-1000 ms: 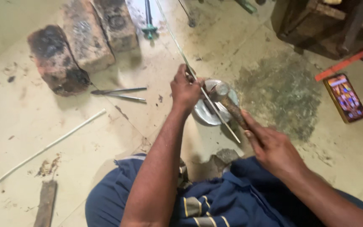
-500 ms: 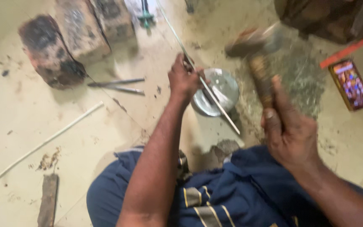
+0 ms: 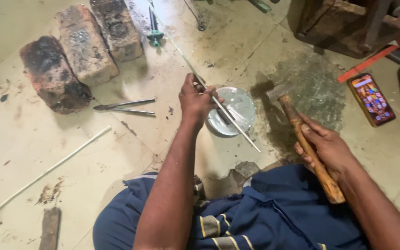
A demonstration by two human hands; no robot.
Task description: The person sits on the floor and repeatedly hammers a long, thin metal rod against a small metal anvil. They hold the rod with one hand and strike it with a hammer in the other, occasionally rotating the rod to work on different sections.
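Left hand [image 3: 194,99] in closed grip around thin rod [image 3: 237,128] over steel block [image 3: 231,111], right hand [image 3: 327,148] around hammer [image 3: 304,139] handle.

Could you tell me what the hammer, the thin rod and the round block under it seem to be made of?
Hammer in the right hand: handle looks like wood, brown, worn and grained; head looks like dull grey metal.
Thin rod held by the left hand: probably metal, pale, straight, with a slight sheen.
Round block: likely polished steel, since it reflects light, though glare leaves this open.
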